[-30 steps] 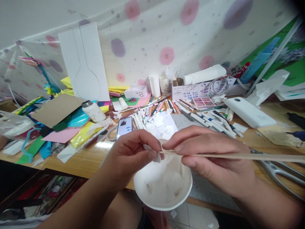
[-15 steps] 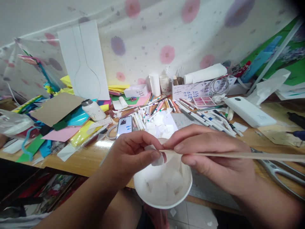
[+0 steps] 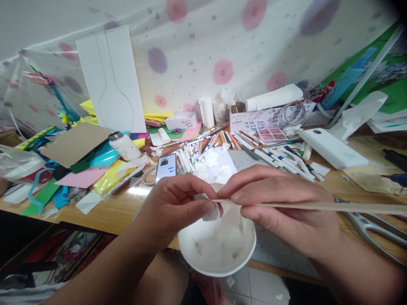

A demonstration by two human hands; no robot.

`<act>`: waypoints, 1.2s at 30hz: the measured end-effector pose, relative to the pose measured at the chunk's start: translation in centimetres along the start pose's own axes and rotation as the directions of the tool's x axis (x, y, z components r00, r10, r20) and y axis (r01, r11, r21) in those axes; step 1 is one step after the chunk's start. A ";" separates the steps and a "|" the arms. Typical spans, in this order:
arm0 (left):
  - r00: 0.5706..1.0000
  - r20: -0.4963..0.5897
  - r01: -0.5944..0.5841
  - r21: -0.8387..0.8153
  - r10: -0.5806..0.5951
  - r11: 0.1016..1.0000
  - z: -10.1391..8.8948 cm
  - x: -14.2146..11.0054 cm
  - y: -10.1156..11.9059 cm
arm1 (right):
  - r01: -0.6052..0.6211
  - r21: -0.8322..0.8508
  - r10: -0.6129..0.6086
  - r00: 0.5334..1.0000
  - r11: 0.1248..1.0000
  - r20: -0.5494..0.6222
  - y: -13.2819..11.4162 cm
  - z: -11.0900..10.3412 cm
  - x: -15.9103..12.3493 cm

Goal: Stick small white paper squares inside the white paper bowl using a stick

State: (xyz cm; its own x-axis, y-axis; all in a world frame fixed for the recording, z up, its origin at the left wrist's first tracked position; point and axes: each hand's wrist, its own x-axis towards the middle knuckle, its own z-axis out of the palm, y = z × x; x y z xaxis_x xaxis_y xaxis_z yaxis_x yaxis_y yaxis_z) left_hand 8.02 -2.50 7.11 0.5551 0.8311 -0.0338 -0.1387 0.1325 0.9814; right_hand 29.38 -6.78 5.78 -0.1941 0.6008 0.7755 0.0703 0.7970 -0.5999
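Observation:
Between the fingertips of my right hand runs a long, thin, pale beige strip, reaching off past the right edge. My left hand pinches the strip's near end together with a small white paper piece that hangs below the thumb. The fingertips of both hands almost meet. Directly beneath them is a white bowl, open side up, with pale scraps lying against its inside. My hands cover its far rim. Beside my right wrist lie metal scissors.
Cut white paper scraps, many markers and a phone lie behind my hands. To the left stand a white bottle and coloured sheets. A white power bank lies at right. The table's front edge is near the bowl.

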 end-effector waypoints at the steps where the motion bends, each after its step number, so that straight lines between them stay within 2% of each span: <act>1: 1.000 0.004 -0.001 0.003 0.001 1.000 0.0 0.0 0.0 | -0.002 -0.005 0.002 1.000 1.000 0.003 0.0 0.0 0.0; 11: 0.996 0.070 -0.051 -0.051 0.055 0.997 0.4 0.1 0.5 | 0.092 -0.044 -0.091 0.995 0.995 0.029 0.1 -0.3 0.2; 17: 0.993 0.072 -0.085 -0.072 0.091 0.994 0.4 0.0 0.5 | 0.069 -0.015 -0.069 0.997 0.997 0.022 0.0 0.0 0.4; 21: 0.991 0.054 -0.124 0.027 0.122 0.992 0.5 -0.1 0.5 | 0.070 -0.010 -0.070 0.997 0.998 0.018 0.0 0.1 0.6; 25: 0.977 0.061 -0.210 0.158 0.203 0.965 0.3 -0.1 0.4 | 0.064 -0.010 -0.063 0.998 0.998 0.013 0.0 0.1 0.5; 29: 0.925 0.064 -0.378 0.269 0.375 0.886 -0.3 0.1 -0.1 | 0.056 -0.013 -0.056 0.998 0.998 -0.013 0.0 0.1 0.3; 33: 0.900 0.031 -0.397 0.468 0.434 0.790 -0.7 0.1 0.1 | 0.048 -0.035 -0.049 0.999 0.998 -0.010 0.1 0.1 0.1; 34: 0.898 0.050 -0.393 0.544 0.438 0.742 -0.8 0.0 0.3 | 0.049 -0.041 -0.050 0.999 0.998 -0.015 0.2 0.0 0.1; 36: 0.882 0.095 -0.384 0.711 0.461 0.589 -1.1 -0.2 0.7 | 0.046 -0.053 -0.048 0.998 0.998 -0.043 0.4 0.0 0.0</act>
State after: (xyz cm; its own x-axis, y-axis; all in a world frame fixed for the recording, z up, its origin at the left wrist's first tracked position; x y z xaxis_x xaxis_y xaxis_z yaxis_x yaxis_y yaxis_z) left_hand 6.94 -1.96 7.62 0.5037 0.7431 0.4406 0.2877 -0.6252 0.7255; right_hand 29.45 -6.46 5.53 -0.1554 0.5640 0.8110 0.1134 0.8257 -0.5525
